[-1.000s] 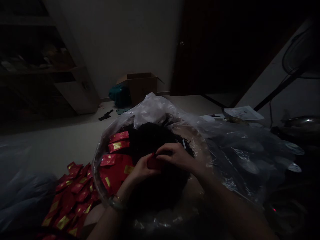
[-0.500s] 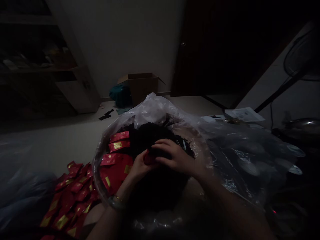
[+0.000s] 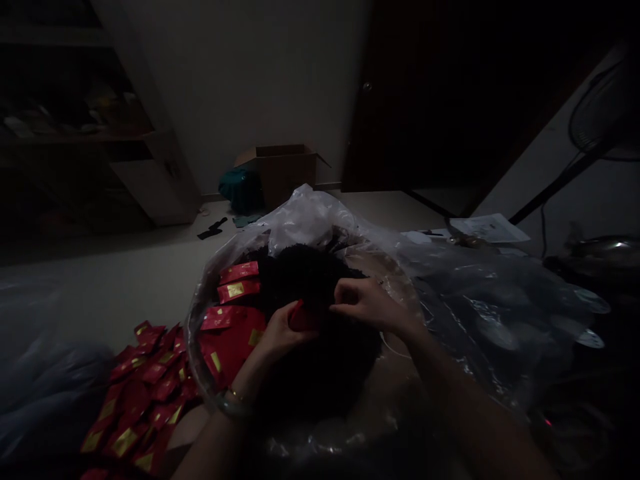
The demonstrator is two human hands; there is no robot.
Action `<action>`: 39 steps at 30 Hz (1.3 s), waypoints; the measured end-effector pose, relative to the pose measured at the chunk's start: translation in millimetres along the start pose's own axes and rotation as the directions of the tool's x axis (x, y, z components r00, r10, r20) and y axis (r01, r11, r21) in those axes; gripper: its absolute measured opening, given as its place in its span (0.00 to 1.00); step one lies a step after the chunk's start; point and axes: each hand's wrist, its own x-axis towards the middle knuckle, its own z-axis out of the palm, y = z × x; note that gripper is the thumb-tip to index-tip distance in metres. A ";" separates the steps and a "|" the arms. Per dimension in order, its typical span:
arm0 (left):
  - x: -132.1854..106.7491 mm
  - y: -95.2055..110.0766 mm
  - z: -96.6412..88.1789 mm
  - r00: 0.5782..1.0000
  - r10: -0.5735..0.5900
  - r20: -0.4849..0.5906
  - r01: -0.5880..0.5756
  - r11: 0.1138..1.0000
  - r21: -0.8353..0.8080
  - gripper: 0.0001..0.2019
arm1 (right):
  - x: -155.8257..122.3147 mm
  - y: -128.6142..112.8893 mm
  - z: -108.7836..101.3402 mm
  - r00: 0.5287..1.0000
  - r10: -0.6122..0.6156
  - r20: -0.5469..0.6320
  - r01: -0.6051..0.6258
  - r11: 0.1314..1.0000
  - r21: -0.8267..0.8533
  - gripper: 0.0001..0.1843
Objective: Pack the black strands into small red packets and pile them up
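My left hand is closed round a small red packet, held over a heap of dark, crumbly loose bits that look like tea leaves. To the right of it, a little apart, my right hand has its fingers curled in a pinch over the same heap. Whatever may be between those fingertips is too dark to make out. The heap lies in a round container lined with clear plastic. More red packets with gold labels lie inside its left side.
Many red packets are piled outside the container at the lower left. Clear plastic bags lie on the right. An opened cardboard box stands by the wall, beside a teal bundle. A fan stands at the far right.
My right hand has drawn away from the packet toward the right, and its fingers have curled into a pinch. My left hand has stayed in place with the red packet.
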 end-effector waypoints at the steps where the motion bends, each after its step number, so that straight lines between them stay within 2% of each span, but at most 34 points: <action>1: 0.4 -1.3 -0.2 1.000 0.006 -0.016 -0.006 1.000 0.004 0.22 | -0.4 0.6 -2.3 1.000 -0.003 -0.030 0.003 1.000 -0.011 0.05; 3: 1.0 -3.3 -0.2 0.999 0.016 -0.034 -0.016 1.000 0.002 0.22 | -2.0 0.3 -4.2 0.994 -0.067 -0.084 0.062 0.996 -0.060 0.03; 4: 1.1 -3.8 0.0 0.999 0.018 -0.036 -0.018 1.000 -0.007 0.22 | -3.0 -0.9 -3.6 0.989 -0.121 -0.089 0.113 0.990 -0.086 0.08; 6: 1.1 -3.3 0.6 1.000 0.012 -0.024 -0.013 0.999 -0.035 0.22 | -5.2 -4.8 1.3 0.975 -0.220 -0.034 0.215 0.969 -0.122 0.20; 8: 0.6 -1.3 1.4 1.000 0.008 -0.003 -0.008 0.998 -0.059 0.23 | -6.4 -9.1 9.8 0.970 -0.231 0.079 0.241 0.957 -0.163 0.26; 12: -1.1 3.3 3.7 0.999 0.027 0.044 -0.025 0.999 -0.047 0.22 | -4.5 -11.3 24.6 0.967 -0.071 0.246 0.127 0.967 -0.220 0.16; 15: -3.0 5.0 5.0 0.995 0.022 0.099 -0.022 1.000 0.001 0.20 | -2.1 -7.9 25.9 0.952 -0.061 0.299 0.100 0.988 -0.119 0.09; 17: -4.1 5.7 5.3 0.992 -0.013 0.124 0.012 1.000 0.004 0.20 | -1.4 -5.5 23.5 0.958 -0.046 0.283 0.068 0.995 -0.070 0.07; 22: -4.6 7.0 3.8 0.990 -0.065 0.129 0.068 0.998 -0.015 0.22 | 0.0 0.0 14.8 0.984 -0.046 0.174 0.048 0.999 -0.006 0.12; 27: -1.8 7.5 1.3 0.998 -0.057 0.019 0.058 0.997 -0.048 0.24 | 2.5 9.2 0.9 0.992 0.100 0.078 -0.112 0.979 0.171 0.10; 29: -0.9 7.9 1.0 0.997 -0.069 -0.028 0.066 0.994 -0.083 0.24 | 3.0 11.0 -2.4 0.997 0.077 -0.016 -0.075 0.992 0.104 0.07; 31: -0.7 8.4 1.4 0.996 -0.074 -0.059 0.067 0.991 -0.112 0.24 | 2.4 8.9 -1.1 0.994 -0.058 -0.098 0.055 0.998 -0.026 0.04; 32: -0.9 8.8 1.8 0.995 -0.068 -0.066 0.060 0.991 -0.123 0.25 | 1.6 6.4 1.5 0.983 -0.140 -0.116 0.131 0.988 -0.079 0.07; 34: -1.6 9.4 2.9 0.997 -0.045 -0.065 0.036 0.990 -0.139 0.25 | -0.5 -0.5 9.6 0.957 -0.268 -0.112 0.252 0.958 -0.139 0.17; 35: -2.2 9.6 3.4 0.998 -0.030 -0.060 0.021 0.989 -0.144 0.25 | -1.6 -4.1 14.2 0.952 -0.294 -0.087 0.279 0.948 -0.156 0.19; 37: -3.2 9.9 4.3 0.999 -0.006 -0.044 -0.001 0.989 -0.151 0.25 | -3.2 -9.4 21.5 0.962 -0.275 0.008 0.272 0.946 -0.178 0.16; 39: -3.8 9.9 4.6 1.000 -0.002 -0.020 -0.001 0.990 -0.143 0.24 | -3.5 -10.9 23.5 0.973 -0.204 0.105 0.220 0.961 -0.169 0.10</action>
